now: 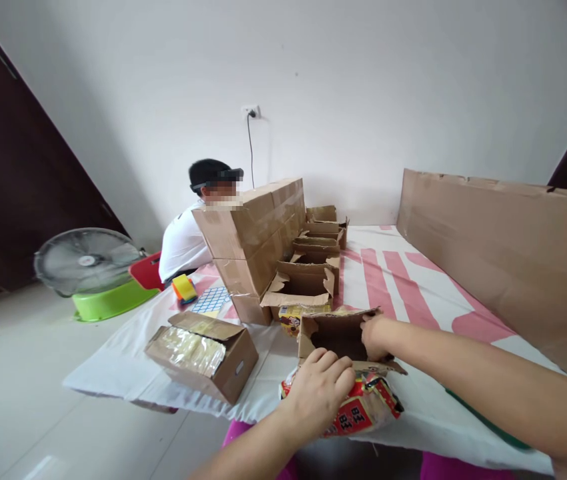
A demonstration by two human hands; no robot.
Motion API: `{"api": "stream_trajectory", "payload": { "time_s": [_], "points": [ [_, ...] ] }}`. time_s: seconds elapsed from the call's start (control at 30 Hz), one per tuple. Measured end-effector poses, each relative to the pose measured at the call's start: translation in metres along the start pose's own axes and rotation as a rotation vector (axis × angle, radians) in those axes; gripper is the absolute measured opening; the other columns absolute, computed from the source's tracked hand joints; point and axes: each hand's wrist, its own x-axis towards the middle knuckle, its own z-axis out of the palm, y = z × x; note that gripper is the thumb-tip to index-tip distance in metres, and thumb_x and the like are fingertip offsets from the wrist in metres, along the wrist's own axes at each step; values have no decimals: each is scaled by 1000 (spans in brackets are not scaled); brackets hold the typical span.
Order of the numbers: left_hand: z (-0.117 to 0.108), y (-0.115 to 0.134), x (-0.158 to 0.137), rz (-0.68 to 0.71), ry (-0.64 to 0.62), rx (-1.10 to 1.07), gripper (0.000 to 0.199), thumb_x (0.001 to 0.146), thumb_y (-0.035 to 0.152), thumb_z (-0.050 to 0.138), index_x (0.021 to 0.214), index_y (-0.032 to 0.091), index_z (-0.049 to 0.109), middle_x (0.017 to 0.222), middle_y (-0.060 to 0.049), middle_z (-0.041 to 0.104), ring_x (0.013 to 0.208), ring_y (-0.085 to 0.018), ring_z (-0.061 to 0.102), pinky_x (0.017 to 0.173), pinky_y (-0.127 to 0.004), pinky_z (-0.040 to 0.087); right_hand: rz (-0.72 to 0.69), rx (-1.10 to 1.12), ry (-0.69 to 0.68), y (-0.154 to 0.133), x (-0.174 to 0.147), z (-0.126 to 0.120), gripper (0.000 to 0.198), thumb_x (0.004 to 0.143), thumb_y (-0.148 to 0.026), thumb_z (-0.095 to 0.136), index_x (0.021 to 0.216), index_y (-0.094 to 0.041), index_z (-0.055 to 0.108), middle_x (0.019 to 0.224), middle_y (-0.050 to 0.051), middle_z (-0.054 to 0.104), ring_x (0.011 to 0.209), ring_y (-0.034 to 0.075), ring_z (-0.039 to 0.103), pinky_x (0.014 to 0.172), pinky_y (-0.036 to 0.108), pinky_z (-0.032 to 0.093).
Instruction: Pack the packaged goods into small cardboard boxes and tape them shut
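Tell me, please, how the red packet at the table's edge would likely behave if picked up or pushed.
The red packet would probably flex, as its thin wrapper looks creased. Its shine suggests it may be slippery. It could tip off the table if nudged outward, since it lies at the edge.

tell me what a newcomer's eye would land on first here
Probably the tall stack of sealed cartons in the middle, with a row of open boxes along its right side. Next, the bright red packet in the foreground, partly covered by the left hand.
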Motion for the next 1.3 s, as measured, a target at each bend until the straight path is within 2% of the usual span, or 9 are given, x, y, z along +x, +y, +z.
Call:
{"api": "stream_trajectory", "payload": {
  "time_s": [0.23,0.43,0.57,0.8,0.97,1.03,1.13,1.23,1.3],
  "points": [
    [-3,2,1,-5,-2,1,5,94,22,52,95,19,56,100,-6,66,81,-18,56,77,-35,41,-103,-71,150,7,-38,-15,36,74,-41,65,98,-17,77,114,21,67,110,38,57,90,54,42],
    [-3,2,7,-23,-81,12,6,94,23,52,96,20,56,101,-6,65,84,-19,55,78,-35,41,-137,-104,162,14,-49,-14,30,84,-39,57,81,-18,78,89,16,72,104,32,59,90,48,39],
    [-3,2,8,-24,-137,13,8,95,23,50,99,19,56,105,-6,65,87,-19,55,79,-35,41,-174,-122,250,18,-55,-17,41,82,-50,58,87,-13,77,98,18,69,102,32,56,90,47,37],
    [-4,-1,10,-54,-140,8,8,94,23,52,99,19,56,108,-5,65,89,-19,55,81,-36,41,-41,82,369,31,-73,-15,22,76,-14,58,92,-19,72,99,12,67,99,28,58,79,35,40],
    [-5,0,11,-63,-94,-3,7,93,19,51,98,19,56,107,-5,66,90,-20,56,91,-40,38,123,188,358,38,-94,3,25,83,-9,47,84,-17,71,87,11,70,80,24,65,68,31,42],
    [-6,2,14,-79,-93,-9,8,92,18,51,98,19,56,109,-6,65,93,-20,55,94,-41,38,162,274,376,38,-102,16,29,91,-17,41,94,-19,70,88,9,71,82,24,67,69,31,44],
    [-10,6,23,-145,-164,0,8,89,18,53,97,18,55,108,-7,63,93,-22,55,88,-40,42,115,606,453,34,-113,41,38,97,-40,38,120,-23,63,113,10,70,103,27,65,85,38,49],
    [-17,10,35,-189,-281,16,9,85,18,55,93,18,53,96,-6,61,85,-24,55,74,-38,47,-48,985,494,28,-115,69,57,85,-55,57,136,-28,54,141,11,54,131,33,48,102,48,43],
    [-21,10,42,-174,-333,19,8,85,18,53,93,18,52,92,-6,61,83,-24,56,72,-38,48,-78,1130,528,19,-109,86,68,71,-52,74,133,-30,57,147,12,47,135,36,43,104,50,43]
  ]
}}
